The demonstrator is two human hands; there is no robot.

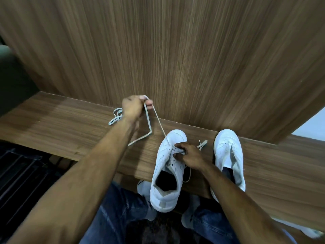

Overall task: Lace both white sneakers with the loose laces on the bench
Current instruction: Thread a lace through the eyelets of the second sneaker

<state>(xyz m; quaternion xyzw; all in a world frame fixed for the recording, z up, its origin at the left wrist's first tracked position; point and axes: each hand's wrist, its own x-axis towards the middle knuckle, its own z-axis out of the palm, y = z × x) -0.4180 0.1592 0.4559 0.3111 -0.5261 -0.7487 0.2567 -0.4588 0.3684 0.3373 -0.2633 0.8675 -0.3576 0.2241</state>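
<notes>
Left hand [132,107] pinches thin white lace [159,121] taut; right hand [189,154] clamps white leather sneaker [169,166]. Pull straight, avoid twisting.

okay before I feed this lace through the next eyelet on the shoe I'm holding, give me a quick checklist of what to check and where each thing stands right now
1. Lace end in hand: ok. The left hand pinches the lace, raised above the bench.
2. Lace pulled snug: ok. One strand runs taut from the left hand down to the near sneaker.
3. Shoe steadied: ok. The right hand grips the near sneaker at its eyelet rows.
4. Shoe seated: not ok. Its heel overhangs the bench's front edge.
5. Lace ends even: cannot tell. The other end is hidden by the right hand.
6. Lace for the second sneaker: ok. A spare lace lies on the bench behind the left wrist.
</notes>
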